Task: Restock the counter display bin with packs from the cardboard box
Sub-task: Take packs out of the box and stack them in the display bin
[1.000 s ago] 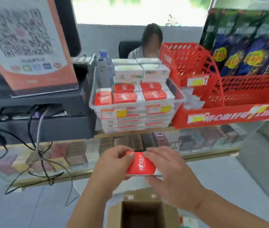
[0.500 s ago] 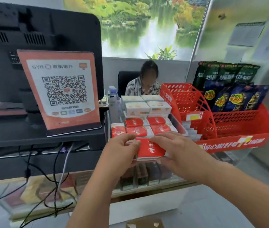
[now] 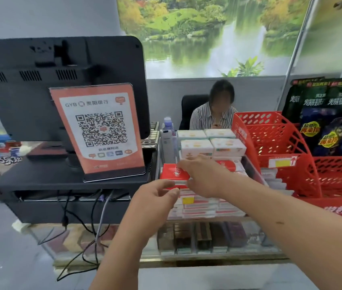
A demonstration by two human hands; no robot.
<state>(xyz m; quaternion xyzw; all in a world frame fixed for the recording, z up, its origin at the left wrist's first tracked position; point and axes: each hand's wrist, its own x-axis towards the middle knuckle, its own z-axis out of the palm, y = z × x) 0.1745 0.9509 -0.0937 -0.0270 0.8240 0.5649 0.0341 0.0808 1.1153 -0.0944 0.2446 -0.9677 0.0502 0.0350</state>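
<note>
Evidently the step in hand is setting one red pack (image 3: 175, 174) down at the left front of the clear bin (image 3: 252, 165), which stands on the glass counter (image 3: 207, 258) between the payment sign (image 3: 100, 130) and the red basket (image 3: 281, 143). The right hand (image 3: 204, 174) reaches across the bin from the right, its fingers laid over the pack's right end and closed on it, probably so that the pack can be steered level into its row. The left hand (image 3: 155, 197) sits just below the pack's near edge with fingers curled toward it. Whether it pinches the pack or only steadies it cannot be told, since the fingertips blur into the edge.

The pack lies flat, printed face up, on top of the stacked red-and-white packs that fill the front of the bin. That matches how its neighbours lie, so shoppers see the label. White boxes (image 3: 197, 145) are stacked higher at the back, which keeps both kinds visible from the counter's front.

The bin looks nearly full, so the task seems well advanced. The cardboard box is out of view, so what remains in it is unknown. A pack set on a stack this high could slide forward over the low front wall, so it probably needs pressing square before letting go.
</note>
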